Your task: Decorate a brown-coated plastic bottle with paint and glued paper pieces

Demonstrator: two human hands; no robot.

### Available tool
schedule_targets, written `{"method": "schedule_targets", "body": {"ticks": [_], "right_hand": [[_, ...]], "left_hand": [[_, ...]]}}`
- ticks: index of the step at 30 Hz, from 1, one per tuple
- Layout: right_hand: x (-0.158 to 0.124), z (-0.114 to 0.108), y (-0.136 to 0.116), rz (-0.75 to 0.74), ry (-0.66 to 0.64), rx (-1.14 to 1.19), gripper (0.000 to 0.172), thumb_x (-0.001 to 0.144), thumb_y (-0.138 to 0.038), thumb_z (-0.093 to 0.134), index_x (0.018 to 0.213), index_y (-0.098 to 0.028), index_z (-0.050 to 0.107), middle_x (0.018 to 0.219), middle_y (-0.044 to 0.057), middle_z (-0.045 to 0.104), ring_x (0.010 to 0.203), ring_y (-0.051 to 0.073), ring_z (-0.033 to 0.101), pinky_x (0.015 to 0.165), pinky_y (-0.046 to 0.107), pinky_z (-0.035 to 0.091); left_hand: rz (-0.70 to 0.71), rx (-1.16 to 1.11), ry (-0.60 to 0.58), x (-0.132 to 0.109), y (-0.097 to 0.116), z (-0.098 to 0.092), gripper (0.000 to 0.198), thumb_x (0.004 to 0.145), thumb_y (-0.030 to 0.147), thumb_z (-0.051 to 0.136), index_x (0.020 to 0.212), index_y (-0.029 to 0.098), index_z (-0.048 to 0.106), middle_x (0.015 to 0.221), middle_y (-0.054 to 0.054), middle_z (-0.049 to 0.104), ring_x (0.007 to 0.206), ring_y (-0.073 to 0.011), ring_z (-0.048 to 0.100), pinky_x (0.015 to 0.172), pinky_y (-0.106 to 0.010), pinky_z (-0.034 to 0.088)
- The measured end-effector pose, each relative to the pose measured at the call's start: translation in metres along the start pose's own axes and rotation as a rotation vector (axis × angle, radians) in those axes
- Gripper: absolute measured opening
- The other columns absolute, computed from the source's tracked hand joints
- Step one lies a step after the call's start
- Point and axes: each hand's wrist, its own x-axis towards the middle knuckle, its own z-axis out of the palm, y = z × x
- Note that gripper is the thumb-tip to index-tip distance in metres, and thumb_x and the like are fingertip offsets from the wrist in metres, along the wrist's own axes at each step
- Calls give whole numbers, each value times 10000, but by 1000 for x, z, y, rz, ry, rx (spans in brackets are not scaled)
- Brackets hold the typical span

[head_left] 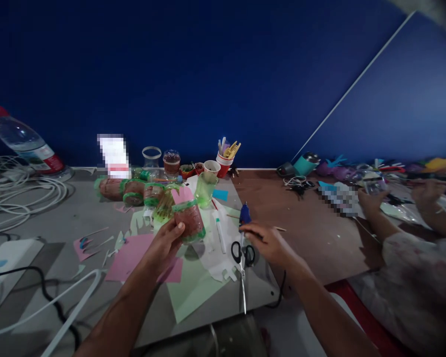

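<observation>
My left hand (pixel 170 241) is closed around a clear plastic cup (pixel 189 220) with a brown middle and green bands. Pink paper strips (pixel 183 195) stick up from its top. My right hand (pixel 264 241) has curled fingers at the rear of a blue glue gun (pixel 245 214), whose nozzle points away from me; its handle is hidden by the hand. Just below that hand lies a pair of black-handled scissors (pixel 243 267), blades towards me. A white marker pen (pixel 220 235) rests on pale paper between my hands.
Similar brown-and-green pieces (pixel 111 189) lie at left behind pink paper (pixel 132 255). A red cup (pixel 224 166) holds wooden cutlery. Coiled white cables (pixel 26 193) and a large bottle (pixel 26 141) occupy the left. Another person's hand (pixel 371 201) works at right.
</observation>
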Motion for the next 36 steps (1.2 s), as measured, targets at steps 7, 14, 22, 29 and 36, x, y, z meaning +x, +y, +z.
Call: {"method": "schedule_targets", "body": {"ticks": [7,14,22,29,36], "right_hand": [[36,30,-22,-125,-197,-408,385,831,-42,430,1125,-170,642,988,99,645,929,202,617,838,295,440],[51,34,-35,-182,-447,-689,386,796,-74,504,1149,-190,607,1021,114,613,836,231,613,739,309,427],[51,33,-20,-46,-265,-382,416,795,-25,439,1132,-184,623,1061,88,650,944,186,627,806,259,435],[68,42,-38,380,-245,-470,378,858,-471,534,1022,-144,628,959,156,702,900,260,662,726,306,456],[74,37,-48,361,-198,-408,178,827,-242,481,908,-134,597,923,173,690,886,279,658,696,311,431]], "left_hand": [[7,44,-35,-3,3,4,409,686,375,780,1027,165,700,1055,-97,725,1005,-258,651,871,-321,478],[23,11,-84,-4,4,6,377,698,361,771,1013,165,704,1032,-97,733,986,-257,658,854,-321,483],[13,15,-60,-5,5,8,373,703,352,771,1017,164,699,1034,-93,735,989,-248,659,822,-284,490],[0,48,-71,-3,2,5,356,719,354,755,1017,167,700,1043,-93,733,983,-251,665,834,-301,487],[10,32,-85,-3,4,7,349,710,364,758,1006,185,713,1019,-77,739,982,-255,664,861,-324,480]]}}
